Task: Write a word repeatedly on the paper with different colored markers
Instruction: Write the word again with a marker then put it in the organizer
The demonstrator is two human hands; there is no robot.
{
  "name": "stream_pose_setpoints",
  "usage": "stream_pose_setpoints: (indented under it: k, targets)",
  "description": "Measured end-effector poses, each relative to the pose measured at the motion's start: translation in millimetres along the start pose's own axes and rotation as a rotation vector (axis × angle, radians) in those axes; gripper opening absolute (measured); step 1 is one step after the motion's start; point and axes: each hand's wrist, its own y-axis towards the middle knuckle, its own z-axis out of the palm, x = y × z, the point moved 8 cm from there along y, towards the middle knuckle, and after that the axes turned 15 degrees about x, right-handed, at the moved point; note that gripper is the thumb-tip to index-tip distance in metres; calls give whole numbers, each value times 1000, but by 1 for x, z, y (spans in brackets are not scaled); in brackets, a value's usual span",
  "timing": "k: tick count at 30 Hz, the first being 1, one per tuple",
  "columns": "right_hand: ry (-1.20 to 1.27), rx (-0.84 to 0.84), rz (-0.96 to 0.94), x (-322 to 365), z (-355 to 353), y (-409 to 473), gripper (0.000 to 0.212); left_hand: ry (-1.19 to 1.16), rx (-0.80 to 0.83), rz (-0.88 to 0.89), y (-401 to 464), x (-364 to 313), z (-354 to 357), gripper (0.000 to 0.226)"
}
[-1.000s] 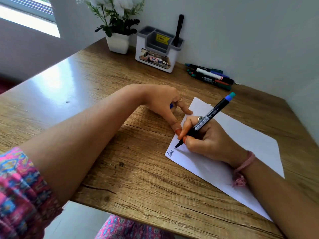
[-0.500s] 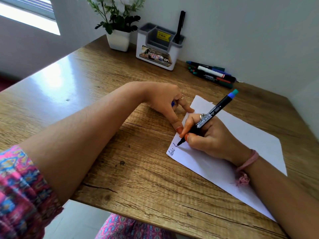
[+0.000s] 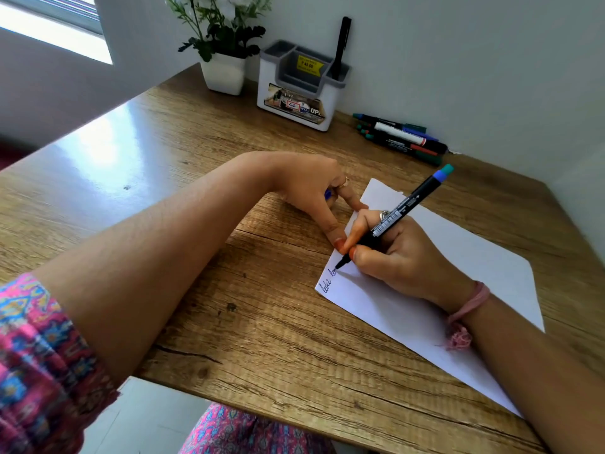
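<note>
A white sheet of paper [image 3: 458, 267] lies at an angle on the wooden desk [image 3: 163, 178]. My right hand [image 3: 402, 253] grips a black marker [image 3: 397, 214] with a blue and teal end, its tip touching the paper near the sheet's left corner. One small written word and the start of a second sit beside the tip. My left hand [image 3: 311, 191] presses fingertips on the paper's left edge and is curled around a small blue piece, probably the marker's cap [image 3: 327, 194].
Several spare markers [image 3: 399, 137] lie by the back wall. A white and grey desk organizer [image 3: 294, 93] holds a black pen [image 3: 340, 44]. A white flower pot [image 3: 224, 73] stands left of it. The desk's front edge is near my body.
The marker tip has moved slightly along the paper, adding the first strokes of a second word after the first. My left hand has stayed on the paper's edge.
</note>
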Motion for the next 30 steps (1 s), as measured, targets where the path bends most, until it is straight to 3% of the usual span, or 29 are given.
stream_pose_setpoints:
  k: [30]
  targets:
    - [-26, -64, 48, -2, -4, -1, 20, 10, 5, -5, -1, -1, 0, 70]
